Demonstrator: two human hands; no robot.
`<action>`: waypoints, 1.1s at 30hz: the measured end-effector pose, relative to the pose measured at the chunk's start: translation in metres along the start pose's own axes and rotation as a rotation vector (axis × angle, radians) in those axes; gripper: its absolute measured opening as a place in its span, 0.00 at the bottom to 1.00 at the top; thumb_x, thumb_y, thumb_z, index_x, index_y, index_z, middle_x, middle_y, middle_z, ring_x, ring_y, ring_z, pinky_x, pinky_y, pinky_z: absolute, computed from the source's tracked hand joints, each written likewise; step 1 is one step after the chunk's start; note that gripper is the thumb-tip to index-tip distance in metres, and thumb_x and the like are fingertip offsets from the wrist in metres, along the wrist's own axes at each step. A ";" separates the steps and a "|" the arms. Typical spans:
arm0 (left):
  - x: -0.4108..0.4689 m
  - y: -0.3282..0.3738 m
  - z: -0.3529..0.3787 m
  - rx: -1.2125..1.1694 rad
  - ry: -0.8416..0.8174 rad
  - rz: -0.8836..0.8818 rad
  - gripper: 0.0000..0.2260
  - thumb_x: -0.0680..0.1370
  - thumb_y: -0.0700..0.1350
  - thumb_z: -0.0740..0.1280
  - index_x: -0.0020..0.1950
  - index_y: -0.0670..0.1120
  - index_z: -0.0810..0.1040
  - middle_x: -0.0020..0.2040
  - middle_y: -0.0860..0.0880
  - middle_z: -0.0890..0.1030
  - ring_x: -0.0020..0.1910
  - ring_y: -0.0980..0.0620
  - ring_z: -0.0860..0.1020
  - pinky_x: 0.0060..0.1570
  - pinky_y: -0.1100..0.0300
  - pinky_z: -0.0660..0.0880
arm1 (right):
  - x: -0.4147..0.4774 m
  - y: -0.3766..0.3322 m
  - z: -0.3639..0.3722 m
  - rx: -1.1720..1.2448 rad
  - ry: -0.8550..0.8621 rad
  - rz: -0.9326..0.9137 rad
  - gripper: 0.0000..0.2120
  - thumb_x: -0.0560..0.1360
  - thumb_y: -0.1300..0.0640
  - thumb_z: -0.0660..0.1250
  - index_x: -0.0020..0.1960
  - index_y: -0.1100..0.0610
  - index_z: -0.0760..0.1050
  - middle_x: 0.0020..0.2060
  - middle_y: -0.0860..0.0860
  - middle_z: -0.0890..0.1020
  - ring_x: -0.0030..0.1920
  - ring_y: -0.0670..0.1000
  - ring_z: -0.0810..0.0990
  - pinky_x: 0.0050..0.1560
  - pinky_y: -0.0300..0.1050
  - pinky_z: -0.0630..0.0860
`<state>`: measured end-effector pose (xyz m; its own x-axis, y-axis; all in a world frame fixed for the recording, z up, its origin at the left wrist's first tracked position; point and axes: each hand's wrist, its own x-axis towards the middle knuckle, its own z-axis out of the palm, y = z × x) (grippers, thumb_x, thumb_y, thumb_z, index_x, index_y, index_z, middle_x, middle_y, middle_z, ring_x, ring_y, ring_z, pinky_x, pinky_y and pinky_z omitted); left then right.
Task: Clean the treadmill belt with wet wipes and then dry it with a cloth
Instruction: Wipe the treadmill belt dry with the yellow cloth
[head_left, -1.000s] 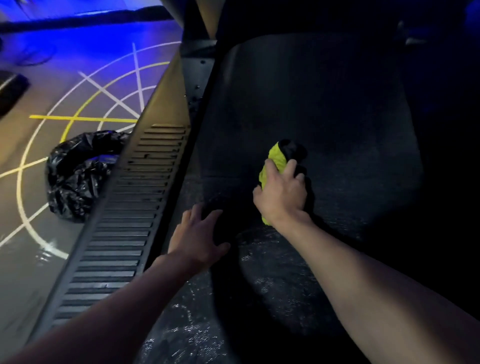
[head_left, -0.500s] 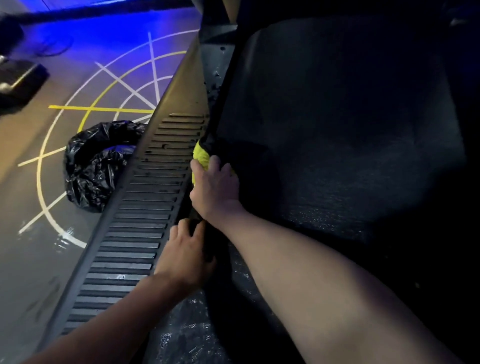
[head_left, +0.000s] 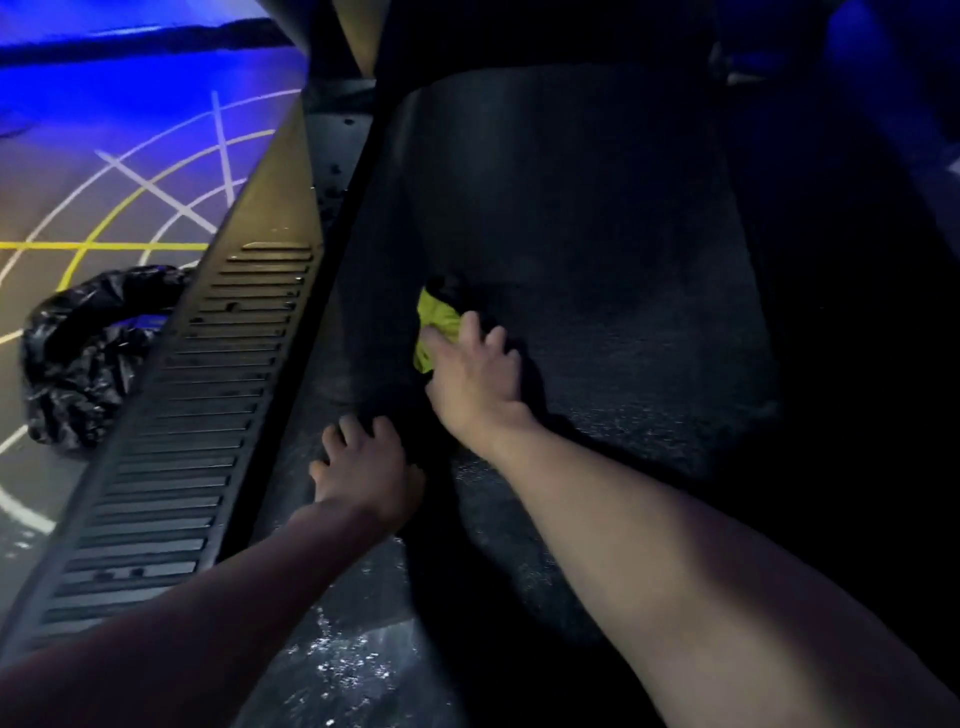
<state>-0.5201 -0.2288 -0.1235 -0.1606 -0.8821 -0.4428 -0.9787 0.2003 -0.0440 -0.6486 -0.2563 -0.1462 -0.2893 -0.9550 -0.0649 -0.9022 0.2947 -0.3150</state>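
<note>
The dark treadmill belt (head_left: 597, 312) fills the middle of the view, with wet glints near its front end. My right hand (head_left: 475, 371) presses a bunched yellow-green cloth (head_left: 436, 327) onto the belt's left half, fingers curled over it; most of the cloth is hidden under the hand. Just behind it, my left hand (head_left: 366, 465) rests flat on the belt near its left edge, fingers spread and holding nothing.
A ribbed side rail (head_left: 208, 415) runs along the belt's left edge. Beyond it, a crumpled black rubbish bag (head_left: 78, 353) sits on the floor with white and yellow lines. The belt's right side lies in deep shadow.
My right hand has slid the cloth from the belt's left edge by the rail back toward the belt's middle. My left hand has come off the rail edge and onto the belt.
</note>
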 end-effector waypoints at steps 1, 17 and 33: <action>0.001 0.009 0.002 -0.007 0.005 0.000 0.23 0.77 0.54 0.64 0.66 0.44 0.64 0.67 0.39 0.62 0.70 0.36 0.60 0.64 0.38 0.67 | -0.004 0.019 -0.006 0.006 0.000 0.036 0.21 0.78 0.55 0.62 0.70 0.43 0.66 0.65 0.57 0.65 0.59 0.64 0.69 0.53 0.57 0.71; -0.040 0.163 0.022 0.194 -0.058 0.570 0.36 0.77 0.57 0.63 0.78 0.45 0.50 0.77 0.38 0.50 0.76 0.30 0.46 0.68 0.29 0.55 | -0.116 0.210 -0.070 -0.184 0.050 0.524 0.26 0.76 0.55 0.64 0.73 0.46 0.63 0.61 0.58 0.68 0.56 0.62 0.71 0.54 0.54 0.68; -0.010 0.072 0.010 0.002 0.014 0.689 0.28 0.74 0.47 0.65 0.75 0.53 0.65 0.75 0.48 0.61 0.73 0.45 0.60 0.70 0.51 0.64 | -0.086 0.155 -0.053 -0.096 0.050 0.573 0.28 0.76 0.50 0.64 0.74 0.50 0.62 0.65 0.62 0.66 0.57 0.64 0.72 0.39 0.48 0.68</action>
<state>-0.5879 -0.2011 -0.1314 -0.7477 -0.5590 -0.3585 -0.6527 0.7180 0.2417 -0.7803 -0.1266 -0.1396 -0.7524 -0.6403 -0.1545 -0.6216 0.7678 -0.1550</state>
